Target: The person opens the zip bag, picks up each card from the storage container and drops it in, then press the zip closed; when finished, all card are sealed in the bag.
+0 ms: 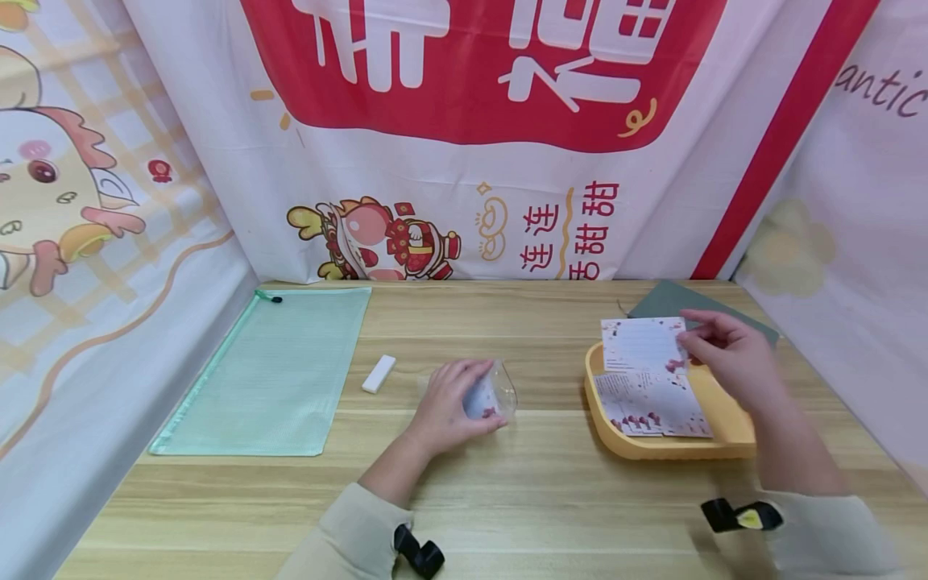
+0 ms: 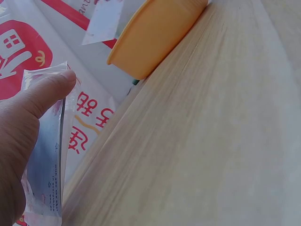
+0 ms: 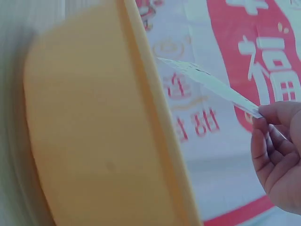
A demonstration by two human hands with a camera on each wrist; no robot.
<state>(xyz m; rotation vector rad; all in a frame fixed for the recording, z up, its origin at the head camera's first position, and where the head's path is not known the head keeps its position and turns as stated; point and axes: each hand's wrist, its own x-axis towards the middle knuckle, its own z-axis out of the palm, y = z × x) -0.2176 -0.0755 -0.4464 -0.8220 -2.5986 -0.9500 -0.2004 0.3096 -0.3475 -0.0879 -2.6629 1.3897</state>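
Note:
My right hand [image 1: 732, 358] pinches the right edge of a printed paper card [image 1: 641, 342] and holds it up over the yellow basket [image 1: 609, 439]. In the right wrist view the card [image 3: 216, 87] shows nearly edge-on between thumb and fingers. More printed cards [image 1: 656, 407] lie in the basket beneath it. Near the middle of the wooden table, my left hand [image 1: 453, 407] grips a clear plastic sleeve [image 1: 505, 391] with printed cards inside. Its thumb lies across the sleeve's upper part in the left wrist view, where small print shows on the cards [image 2: 44, 160].
A mint-green mesh zip pouch [image 1: 268, 370] lies flat on the left of the table [image 1: 464, 515]. Between it and my left hand sits a small white block [image 1: 379, 374]. Behind the basket is a dark green flat item [image 1: 670, 298]. Printed cloths [image 1: 464, 177] hang around the table.

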